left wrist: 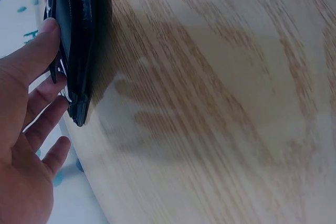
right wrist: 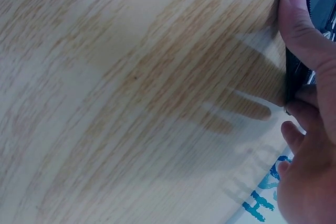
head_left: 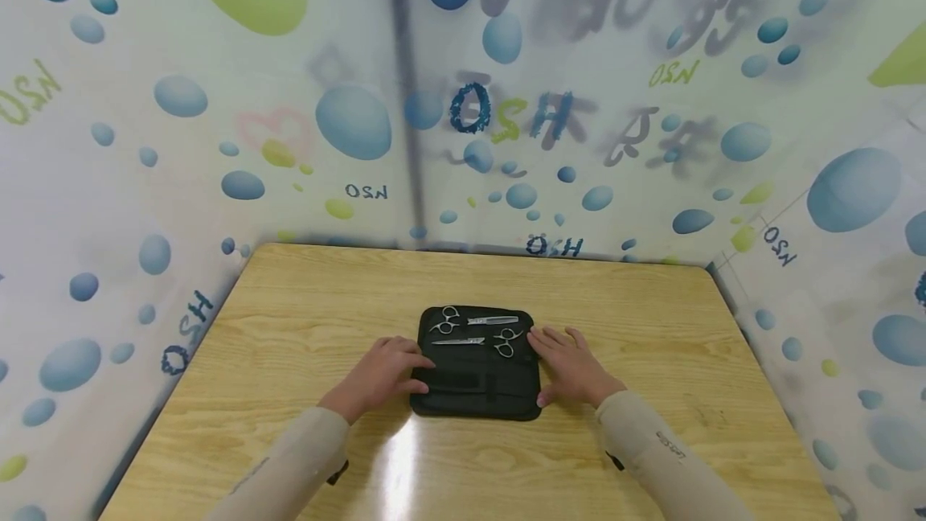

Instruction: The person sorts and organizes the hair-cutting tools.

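A black zip case [head_left: 456, 404] lies spread flat on the wooden table. In its far half sit two pairs of silver hair scissors: thinning shears [head_left: 493, 320] with a toothed blade above, and plain-bladed scissors [head_left: 459, 342] below. My left hand [head_left: 383, 376] rests at the case's left edge, with thumb and index fingertips over its near half. In the left wrist view, a thin black flap [left wrist: 54, 71] shows beside the thumb. On the right edge lies my right hand [head_left: 570, 364], fingers stretched forward, thumb against the side near the front corner.
The light wooden table [head_left: 289, 328] reaches back to walls hung with a white sheet [head_left: 347, 47] printed with blue and green drops and letters. Light glares off the tabletop in front of the case.
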`<state>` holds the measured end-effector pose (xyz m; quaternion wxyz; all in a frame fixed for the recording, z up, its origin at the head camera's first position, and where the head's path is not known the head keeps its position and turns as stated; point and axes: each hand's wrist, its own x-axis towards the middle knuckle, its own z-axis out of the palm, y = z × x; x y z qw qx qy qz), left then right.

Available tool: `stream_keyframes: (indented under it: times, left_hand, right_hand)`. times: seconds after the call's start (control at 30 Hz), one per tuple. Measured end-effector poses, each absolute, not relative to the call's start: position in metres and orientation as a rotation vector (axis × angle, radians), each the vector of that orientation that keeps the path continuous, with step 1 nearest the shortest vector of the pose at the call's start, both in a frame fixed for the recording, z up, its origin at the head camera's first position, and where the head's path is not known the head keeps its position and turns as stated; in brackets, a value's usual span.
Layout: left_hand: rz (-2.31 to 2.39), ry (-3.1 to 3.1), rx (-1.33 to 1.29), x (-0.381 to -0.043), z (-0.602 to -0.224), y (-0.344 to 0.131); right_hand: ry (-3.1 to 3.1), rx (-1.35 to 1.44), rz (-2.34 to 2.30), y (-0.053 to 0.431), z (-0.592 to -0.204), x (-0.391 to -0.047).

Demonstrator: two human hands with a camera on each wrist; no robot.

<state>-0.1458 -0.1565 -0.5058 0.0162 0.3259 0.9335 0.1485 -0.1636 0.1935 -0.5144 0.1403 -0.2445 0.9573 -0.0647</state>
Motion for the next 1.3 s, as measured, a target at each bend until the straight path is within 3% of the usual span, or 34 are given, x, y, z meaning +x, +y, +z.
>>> stream_keyframes:
  times: [0.67, 1.3]
  left_hand:
    - [0.381, 2.949, 1.026, -0.144, -0.514, -0.15]
    - [0.464, 2.899, 0.815, -0.137, -0.514, -0.147]
  right_hand:
    - [2.766, -0.725, -0.185, 0.195, -0.515, -0.163]
    - [2.766, -0.711, -0.187, 0.194, -0.514, -0.163]
